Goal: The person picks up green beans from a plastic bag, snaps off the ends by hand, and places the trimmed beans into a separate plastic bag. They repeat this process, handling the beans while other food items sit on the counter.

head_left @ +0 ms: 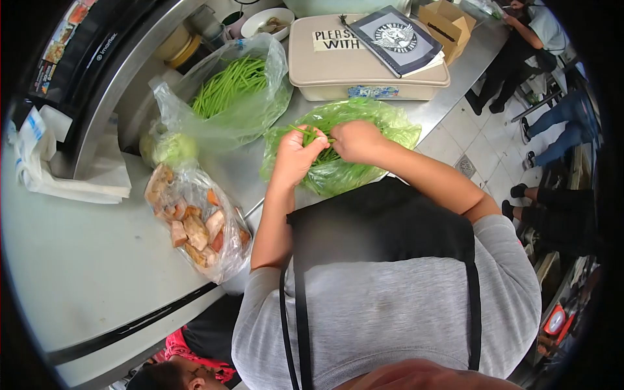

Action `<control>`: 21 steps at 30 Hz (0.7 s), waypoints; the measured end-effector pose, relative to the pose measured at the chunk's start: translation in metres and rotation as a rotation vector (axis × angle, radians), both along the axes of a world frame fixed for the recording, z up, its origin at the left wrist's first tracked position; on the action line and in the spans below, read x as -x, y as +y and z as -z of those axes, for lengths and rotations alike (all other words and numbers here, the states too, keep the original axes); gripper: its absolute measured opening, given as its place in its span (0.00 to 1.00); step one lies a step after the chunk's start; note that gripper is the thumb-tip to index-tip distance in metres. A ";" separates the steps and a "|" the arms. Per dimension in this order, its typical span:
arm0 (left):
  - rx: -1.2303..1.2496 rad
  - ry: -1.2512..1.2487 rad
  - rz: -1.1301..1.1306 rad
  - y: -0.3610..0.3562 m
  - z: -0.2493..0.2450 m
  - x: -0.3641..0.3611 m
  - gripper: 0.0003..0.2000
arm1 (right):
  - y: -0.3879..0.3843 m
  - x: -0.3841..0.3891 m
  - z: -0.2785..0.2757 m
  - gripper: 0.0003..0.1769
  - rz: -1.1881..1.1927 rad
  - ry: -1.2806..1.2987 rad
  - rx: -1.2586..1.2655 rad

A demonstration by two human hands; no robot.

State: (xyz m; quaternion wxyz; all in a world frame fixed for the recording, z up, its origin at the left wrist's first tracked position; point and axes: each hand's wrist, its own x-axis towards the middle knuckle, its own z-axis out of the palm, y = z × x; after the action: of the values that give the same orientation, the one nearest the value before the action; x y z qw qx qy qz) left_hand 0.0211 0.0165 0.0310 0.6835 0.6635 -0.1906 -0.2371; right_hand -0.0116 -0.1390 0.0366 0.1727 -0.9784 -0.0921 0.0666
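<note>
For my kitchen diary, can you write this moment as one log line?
left hand: holding green beans | right hand: close beside, fingertips hidden | both: over green bag | box: notebook on top

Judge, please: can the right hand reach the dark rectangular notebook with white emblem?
Probably yes: the notebook lies atop the beige plastic box, beyond the right hand; nothing visible blocks the way.

Glossy, crinkled plastic green bag [344, 179], smooth metal counter [469, 65], matt cloth apron [390, 224].
</note>
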 end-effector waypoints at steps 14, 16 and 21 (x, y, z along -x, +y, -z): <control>0.473 0.297 -0.453 0.040 0.003 -0.016 0.02 | 0.031 -0.025 0.045 0.17 -0.147 0.116 -0.015; 0.467 0.320 -0.452 0.045 0.009 -0.014 0.03 | 0.013 -0.027 0.044 0.16 -0.107 0.123 -0.160; 0.390 0.378 -0.417 0.029 0.020 -0.005 0.07 | -0.016 -0.019 0.039 0.11 0.182 0.124 -0.918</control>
State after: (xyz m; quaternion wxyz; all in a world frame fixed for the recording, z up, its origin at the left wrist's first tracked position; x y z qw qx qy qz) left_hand 0.0265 0.0455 0.0113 0.8546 0.4891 0.0373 -0.1702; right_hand 0.0074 -0.1546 -0.0027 0.5976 -0.7992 -0.0155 0.0620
